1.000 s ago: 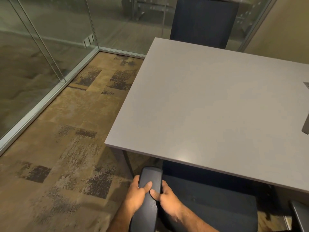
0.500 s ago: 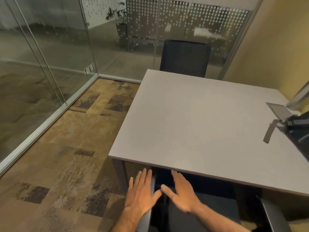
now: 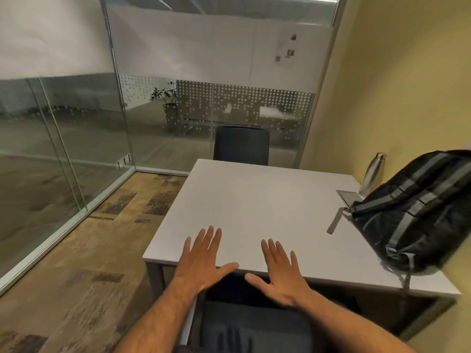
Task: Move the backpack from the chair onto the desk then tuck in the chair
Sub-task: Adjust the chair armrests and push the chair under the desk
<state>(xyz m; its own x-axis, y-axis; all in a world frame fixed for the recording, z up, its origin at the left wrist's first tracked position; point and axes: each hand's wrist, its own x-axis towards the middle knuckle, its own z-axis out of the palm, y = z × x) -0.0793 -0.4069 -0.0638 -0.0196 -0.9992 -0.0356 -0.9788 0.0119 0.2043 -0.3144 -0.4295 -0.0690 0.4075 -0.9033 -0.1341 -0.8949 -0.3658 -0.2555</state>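
Observation:
A black backpack (image 3: 418, 207) with grey straps lies on the right side of the grey desk (image 3: 254, 200), against the yellow wall. The dark chair (image 3: 254, 324) sits below me, its seat partly under the desk's near edge. My left hand (image 3: 204, 256) and my right hand (image 3: 280, 271) are spread flat, palms down, over the desk's near edge above the chair. Neither hand holds anything.
A steel bottle (image 3: 373, 174) stands by the wall behind the backpack, next to a grey cable hatch (image 3: 348, 196). A second dark chair (image 3: 241, 146) is at the desk's far side. Glass walls (image 3: 63, 149) bound the carpeted floor on the left.
My hands let go of the chair's armrest, opened, and rose above the desk edge. My view tilted up, bringing the backpack and bottle into sight.

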